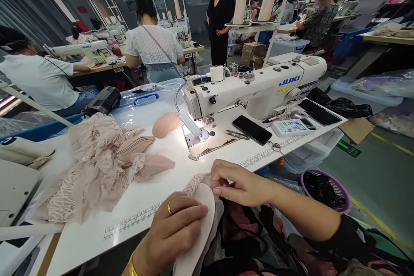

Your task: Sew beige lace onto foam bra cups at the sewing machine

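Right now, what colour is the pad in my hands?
Pale pink-beige pad, seen in the head view.

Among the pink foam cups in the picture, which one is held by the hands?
The foam cup at the table's near edge: the left hand grips it and the right hand pinches its lace edge. The other cups lie untouched near the lace pile.

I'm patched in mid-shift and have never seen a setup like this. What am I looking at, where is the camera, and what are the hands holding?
One picture, from a camera on the worker's head, looking down at their own bare hands. The left hand, wearing a ring, grips a pink foam bra cup. The right hand pinches the lace trim at the cup's top edge. On the white table stand a JUKI sewing machine, a black phone, thread snips, more cups and a lace pile. Other people sew behind.
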The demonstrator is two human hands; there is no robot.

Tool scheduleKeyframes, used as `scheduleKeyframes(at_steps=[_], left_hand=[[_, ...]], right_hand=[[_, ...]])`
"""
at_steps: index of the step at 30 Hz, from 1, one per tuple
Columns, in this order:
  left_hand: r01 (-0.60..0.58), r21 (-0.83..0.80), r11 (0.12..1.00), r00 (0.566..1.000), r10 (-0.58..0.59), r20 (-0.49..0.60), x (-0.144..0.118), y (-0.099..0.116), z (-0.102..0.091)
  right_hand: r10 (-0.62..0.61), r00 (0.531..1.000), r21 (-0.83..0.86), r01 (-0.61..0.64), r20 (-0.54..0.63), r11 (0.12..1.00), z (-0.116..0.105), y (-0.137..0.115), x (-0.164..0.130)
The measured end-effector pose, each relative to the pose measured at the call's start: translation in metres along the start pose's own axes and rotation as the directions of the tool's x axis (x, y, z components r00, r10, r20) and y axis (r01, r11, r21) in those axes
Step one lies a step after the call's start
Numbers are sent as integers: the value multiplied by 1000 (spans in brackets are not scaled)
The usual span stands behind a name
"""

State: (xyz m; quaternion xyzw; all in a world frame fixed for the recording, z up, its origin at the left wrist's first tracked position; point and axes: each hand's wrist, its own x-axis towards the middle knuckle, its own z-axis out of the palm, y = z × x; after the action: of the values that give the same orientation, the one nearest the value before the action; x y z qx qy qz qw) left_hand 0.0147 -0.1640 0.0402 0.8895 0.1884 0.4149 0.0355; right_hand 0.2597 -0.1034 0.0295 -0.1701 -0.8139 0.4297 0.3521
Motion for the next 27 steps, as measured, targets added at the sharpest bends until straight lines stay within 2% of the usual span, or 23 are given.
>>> scheduleKeyframes(at_steps=[2,4,9,11,14,16,18,20,22,27], left_hand=[[12,-9,1000,1000,-12,1,-1,0,2],[14,-13,1000,1000,-14,-1,-1,0,3],[15,-21,1000,1000,-14,4,0,1,1],[15,-35,999,1000,-15,1,0,1,0],[-5,-12,1000,1000,5,-23,-5,-2,4],[-11,20,1000,1000,12,-25,-9,-4,10],[-1,14,1000,1000,1,-25,-12,-6,16],[19,-13,1000,999,-20,-49,-13,-4,18],[36,-32,999,998,-38,-58,-11,1,15],[41,9,999,988,-39,-152,-9,15,-3]], right_hand=[[40,998,-14,-41,-49,999,8,0,0],[27,994,-66,-34,-102,997,15,-1,0],[-160,971,-310,99,-178,946,27,-5,-3],[-246,957,-451,155,-151,879,30,0,-5],[-330,939,-669,186,-94,720,30,20,-6],[-345,935,-764,165,-80,624,29,37,-5],[-328,942,-805,137,-75,577,28,52,-3],[-319,945,-818,132,-66,560,25,63,-1],[-331,939,-802,128,-91,583,21,70,2],[-296,913,-726,0,-282,688,3,74,7]])
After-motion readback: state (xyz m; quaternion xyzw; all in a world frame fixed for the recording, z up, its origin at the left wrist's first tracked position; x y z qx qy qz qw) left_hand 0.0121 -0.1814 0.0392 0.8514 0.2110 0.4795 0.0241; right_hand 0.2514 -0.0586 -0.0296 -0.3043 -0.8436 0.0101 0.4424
